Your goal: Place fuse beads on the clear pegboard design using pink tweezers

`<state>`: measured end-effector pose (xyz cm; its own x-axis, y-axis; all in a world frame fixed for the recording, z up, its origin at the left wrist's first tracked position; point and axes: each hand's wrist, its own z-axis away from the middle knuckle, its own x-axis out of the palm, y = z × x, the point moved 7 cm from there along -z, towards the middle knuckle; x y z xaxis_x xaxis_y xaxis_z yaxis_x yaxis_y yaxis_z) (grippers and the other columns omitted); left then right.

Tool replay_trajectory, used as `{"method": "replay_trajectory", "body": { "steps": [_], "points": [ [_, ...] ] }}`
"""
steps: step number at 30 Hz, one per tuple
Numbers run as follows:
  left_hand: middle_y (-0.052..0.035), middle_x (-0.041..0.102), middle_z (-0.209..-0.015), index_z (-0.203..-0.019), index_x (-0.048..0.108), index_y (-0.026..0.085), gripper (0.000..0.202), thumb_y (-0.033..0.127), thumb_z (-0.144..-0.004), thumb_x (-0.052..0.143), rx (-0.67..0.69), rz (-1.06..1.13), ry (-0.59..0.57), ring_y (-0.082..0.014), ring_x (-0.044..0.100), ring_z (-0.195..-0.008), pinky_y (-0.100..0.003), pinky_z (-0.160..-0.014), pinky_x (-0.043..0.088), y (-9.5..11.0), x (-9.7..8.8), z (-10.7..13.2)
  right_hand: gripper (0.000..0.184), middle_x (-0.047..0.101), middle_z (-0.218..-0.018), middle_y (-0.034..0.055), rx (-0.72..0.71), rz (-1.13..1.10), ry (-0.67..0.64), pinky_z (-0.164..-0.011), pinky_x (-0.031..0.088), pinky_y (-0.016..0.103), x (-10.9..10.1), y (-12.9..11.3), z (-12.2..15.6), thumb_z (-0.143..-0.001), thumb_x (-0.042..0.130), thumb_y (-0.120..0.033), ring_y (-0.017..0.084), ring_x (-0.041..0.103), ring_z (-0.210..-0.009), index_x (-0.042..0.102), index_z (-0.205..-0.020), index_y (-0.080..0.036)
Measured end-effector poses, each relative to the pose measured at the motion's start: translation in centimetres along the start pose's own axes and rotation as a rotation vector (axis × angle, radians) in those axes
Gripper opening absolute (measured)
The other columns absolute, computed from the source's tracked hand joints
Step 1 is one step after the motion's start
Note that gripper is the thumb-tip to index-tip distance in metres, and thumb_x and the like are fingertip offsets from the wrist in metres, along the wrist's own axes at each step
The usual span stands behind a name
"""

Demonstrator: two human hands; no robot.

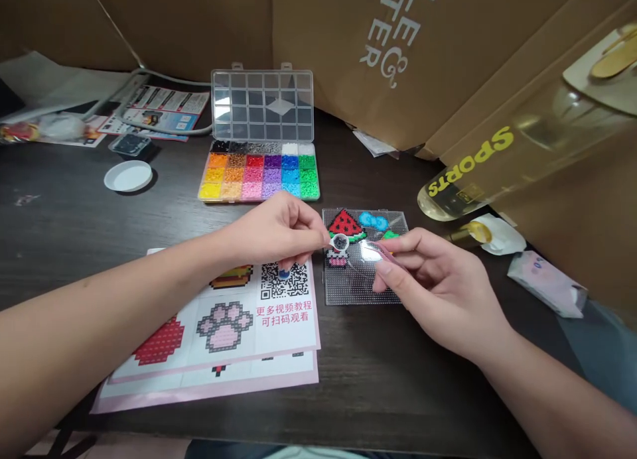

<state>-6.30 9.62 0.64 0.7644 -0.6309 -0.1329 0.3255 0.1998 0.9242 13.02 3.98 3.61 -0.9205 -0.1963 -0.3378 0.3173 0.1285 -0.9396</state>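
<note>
My left hand (283, 230) pinches the handle of a small white scoop (340, 242) with dark beads in its bowl. The scoop is over the left part of a clear pegboard (363, 293). My right hand (432, 280) is closed on thin pinkish tweezers (393, 257), above the board's right side; their tips are hard to make out beside a bright glare. Bead figures lie on the board: a watermelon slice (346, 225), a blue bow (373, 221), a grey-and-pink piece (338, 259) and a green piece partly behind my right fingers.
An open bead case (259, 174) with many colours stands behind my left hand. Printed pattern sheets (288, 339) lie under my left forearm. A white lid (128, 176) is at left, a SPORTS bottle (478, 157) at right, with a tissue pack (547, 283) nearby. Cardboard (318, 34) lines the back.
</note>
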Motion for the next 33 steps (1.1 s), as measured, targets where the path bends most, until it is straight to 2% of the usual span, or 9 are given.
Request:
{"method": "replay_trajectory", "body": {
  "steps": [5, 10, 13, 16, 20, 22, 25, 29, 33],
  "points": [
    [0.0020, 0.061, -0.049, -0.076, 0.075, 0.016, 0.009, 0.019, -0.085, 0.074, -0.045, -0.023, -0.018, -0.0060, 0.047, -0.037, -0.017, -0.037, 0.034, 0.2, 0.5, -0.1, 0.008, 0.079, -0.072, 0.0017, -0.030, -0.033, 0.015, -0.053, 0.060, 0.019, 0.5, 0.3, -0.7, -0.089, 0.080, -0.021, 0.014, 0.076, -0.059, 0.074, -0.086, -0.019],
    [0.0018, 0.061, -0.049, -0.076, 0.075, 0.017, 0.009, 0.018, -0.085, 0.073, -0.045, -0.039, -0.024, -0.0065, 0.047, -0.037, -0.018, -0.037, 0.033, 0.0, 0.5, -0.3, 0.005, 0.080, -0.071, 0.0008, -0.054, 0.048, 0.080, -0.054, 0.064, 0.021, 0.4, 0.2, -0.9, -0.084, 0.082, -0.015, 0.015, 0.076, -0.056, 0.081, -0.082, -0.020],
    [0.0020, 0.063, -0.050, -0.077, 0.076, 0.017, 0.009, 0.019, -0.085, 0.072, -0.018, -0.057, -0.036, -0.0066, 0.048, -0.038, -0.018, -0.038, 0.035, -0.1, 0.4, -0.3, 0.005, 0.079, -0.068, 0.0003, -0.051, 0.074, 0.097, -0.053, 0.063, 0.019, 0.4, 0.4, -0.9, -0.084, 0.082, -0.017, 0.014, 0.075, -0.055, 0.082, -0.081, -0.021],
    [0.0016, 0.063, -0.051, -0.075, 0.075, 0.016, 0.012, 0.019, -0.085, 0.070, 0.027, -0.075, -0.021, -0.0060, 0.048, -0.038, -0.018, -0.038, 0.035, 0.1, 0.4, -0.3, 0.004, 0.081, -0.072, 0.0009, -0.056, 0.140, 0.123, -0.052, 0.062, 0.020, 0.2, 0.5, -0.6, -0.084, 0.084, -0.026, 0.014, 0.075, -0.056, 0.084, -0.084, -0.022],
    [-0.0003, 0.063, -0.053, -0.072, 0.074, 0.013, 0.013, 0.014, -0.084, 0.068, 0.150, -0.080, -0.021, -0.0049, 0.048, -0.040, -0.018, -0.040, 0.034, 0.9, 0.8, 0.0, 0.005, 0.081, -0.074, -0.0015, -0.034, 0.204, 0.175, -0.057, 0.059, 0.020, -0.2, 0.7, 0.4, -0.082, 0.087, -0.029, 0.011, 0.072, -0.058, 0.086, -0.086, -0.027],
    [-0.0014, 0.063, -0.055, -0.068, 0.070, 0.013, 0.019, 0.013, -0.086, 0.065, 0.209, -0.046, -0.040, -0.0041, 0.048, -0.042, -0.018, -0.043, 0.035, 1.0, 0.9, 0.0, 0.015, 0.081, -0.077, -0.0012, 0.084, 0.361, 0.283, -0.060, 0.057, 0.025, -1.1, 1.4, 1.0, -0.079, 0.089, -0.041, 0.013, 0.072, -0.061, 0.087, -0.089, -0.031],
    [-0.0018, 0.062, -0.056, -0.063, 0.066, 0.014, 0.024, 0.014, -0.087, 0.064, 0.238, -0.025, -0.045, -0.0038, 0.046, -0.042, -0.019, -0.043, 0.034, 1.0, 1.0, 0.1, 0.029, 0.079, -0.074, 0.0007, 0.136, 0.433, 0.317, -0.051, 0.045, 0.030, -1.5, 1.6, 1.3, -0.073, 0.089, -0.055, 0.016, 0.068, -0.060, 0.087, -0.091, -0.032],
    [-0.0020, 0.061, -0.055, -0.064, 0.066, 0.015, 0.023, 0.014, -0.087, 0.065, 0.233, -0.026, -0.047, -0.0051, 0.045, -0.043, -0.021, -0.043, 0.035, 1.0, 1.0, 0.1, 0.028, 0.076, -0.070, 0.0016, 0.140, 0.409, 0.288, -0.043, 0.032, 0.030, -1.2, 1.2, 0.9, -0.074, 0.089, -0.054, 0.013, 0.057, -0.052, 0.086, -0.090, -0.030],
    [-0.0012, 0.060, -0.056, -0.064, 0.064, 0.016, 0.023, 0.015, -0.086, 0.065, 0.270, 0.003, -0.075, -0.0056, 0.046, -0.044, -0.021, -0.044, 0.034, 1.1, 1.2, 0.1, 0.029, 0.079, -0.077, 0.0043, 0.135, 0.424, 0.307, -0.047, 0.036, 0.032, -1.1, 0.8, 1.1, -0.077, 0.087, -0.052, 0.014, 0.061, -0.054, 0.086, -0.094, -0.028]
  ]
}}
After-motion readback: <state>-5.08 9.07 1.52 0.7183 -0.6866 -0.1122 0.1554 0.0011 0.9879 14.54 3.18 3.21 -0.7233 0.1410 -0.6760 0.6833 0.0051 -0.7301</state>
